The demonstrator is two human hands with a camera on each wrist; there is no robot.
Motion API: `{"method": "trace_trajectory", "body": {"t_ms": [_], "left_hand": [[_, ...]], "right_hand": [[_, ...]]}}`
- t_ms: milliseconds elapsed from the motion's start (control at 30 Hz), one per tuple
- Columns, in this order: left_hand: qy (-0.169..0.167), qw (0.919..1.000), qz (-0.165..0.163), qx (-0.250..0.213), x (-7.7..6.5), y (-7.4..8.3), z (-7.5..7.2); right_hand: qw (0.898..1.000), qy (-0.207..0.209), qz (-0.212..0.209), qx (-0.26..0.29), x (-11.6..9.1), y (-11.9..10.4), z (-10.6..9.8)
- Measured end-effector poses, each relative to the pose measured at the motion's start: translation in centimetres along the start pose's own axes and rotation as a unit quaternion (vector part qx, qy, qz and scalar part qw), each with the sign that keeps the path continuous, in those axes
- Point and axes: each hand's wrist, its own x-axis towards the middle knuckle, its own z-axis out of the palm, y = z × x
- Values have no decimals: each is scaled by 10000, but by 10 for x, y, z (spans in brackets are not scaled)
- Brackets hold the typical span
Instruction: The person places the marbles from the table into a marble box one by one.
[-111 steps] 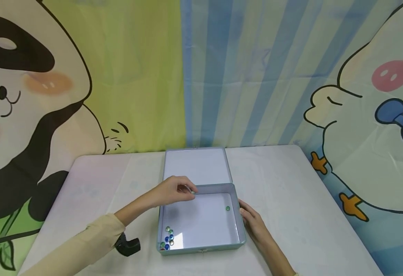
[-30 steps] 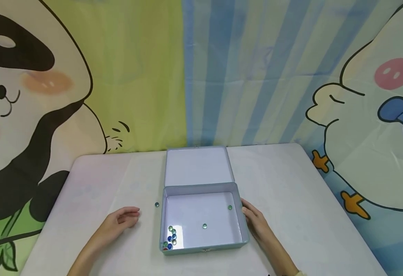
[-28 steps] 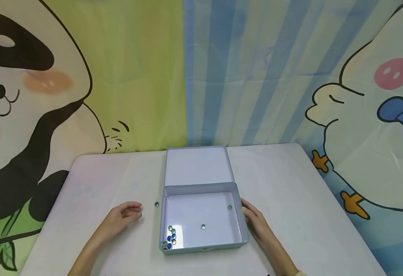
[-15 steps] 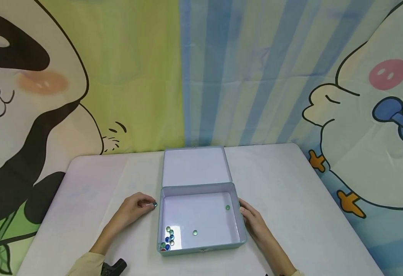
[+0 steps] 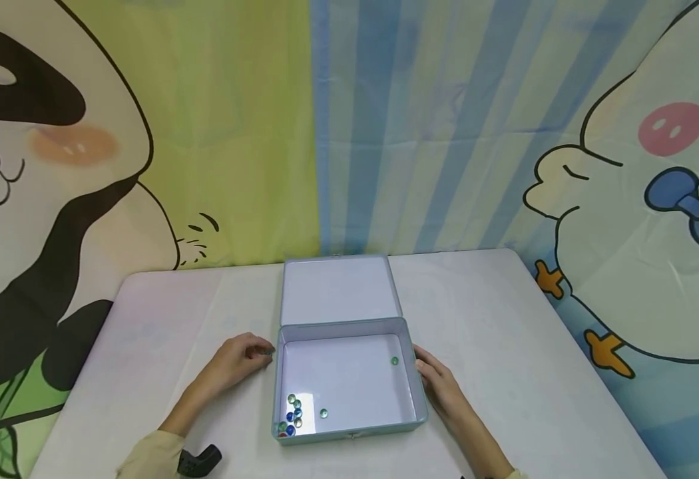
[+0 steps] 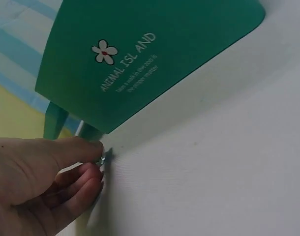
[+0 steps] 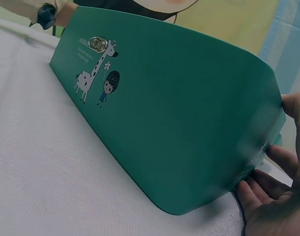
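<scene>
A green tin box [image 5: 385,430] lies on the table, its inside pale and its hinged lid [image 5: 340,293] laid back. Just outside the left wall, my left hand [image 5: 235,362] pinches a small teal glass marble [image 6: 102,160] between thumb and fingertips, mostly covered by them. My right hand [image 5: 441,382] rests its thumb and fingers against the outside of the right wall. Inside the box, several glass marbles [image 5: 290,417] cluster in the front left corner. One clear greenish marble [image 5: 323,413] is a little right of them, and a green marble [image 5: 394,361] sits near the right wall.
The table [image 5: 493,319] has a white cover. Behind it hangs a curtain [image 5: 385,133] with a panda and a white bird printed on it. A black strap piece [image 5: 200,460] shows at my left wrist. The box's front has a metal clasp [image 7: 98,44].
My left hand has gone from above the box to the table, then right to the marble by the left wall, which it now pinches. A loose marble has rolled front-left. My right hand stays put.
</scene>
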Motion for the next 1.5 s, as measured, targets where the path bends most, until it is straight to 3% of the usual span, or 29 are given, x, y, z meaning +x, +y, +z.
{"method": "trace_trajectory", "body": {"t_ms": [200,333,467,633,767,900,1067,1267,1367,1500], "left_hand": [[360,9989,47,-301,-4,8,-18],[564,9977,282,-267,-11,28,-33],[447,9957,551,-591,-18,53,-44],[-32,9867,794,-1416,-27,83,-42],[-843,9749,1005,-1799,-31,102,-24],[-1569,9616,1332,-1816,-32,118,-4],[-1857,9580,1557,-1531,-24,133,6],[-2326,9507,1186,-1673,-7,142,-1],[-2449,9495,1080,-1637,5,147,-3],[-2408,9539,1151,-1374,28,151,0]], "right_hand": [[9999,-21,-60,-95,0,2,1],[10000,1,-42,-63,-1,2,1],[10000,37,-25,14,-1,2,0],[10000,26,3,11,-1,1,-1],[10000,20,17,7,-2,1,-2],[10000,-58,-1,25,-3,0,-2],[9999,-119,-31,118,-3,0,-1],[9998,-157,-13,143,-2,2,1],[9998,-96,-18,163,-1,1,1],[9998,-91,-25,182,1,0,0]]}}
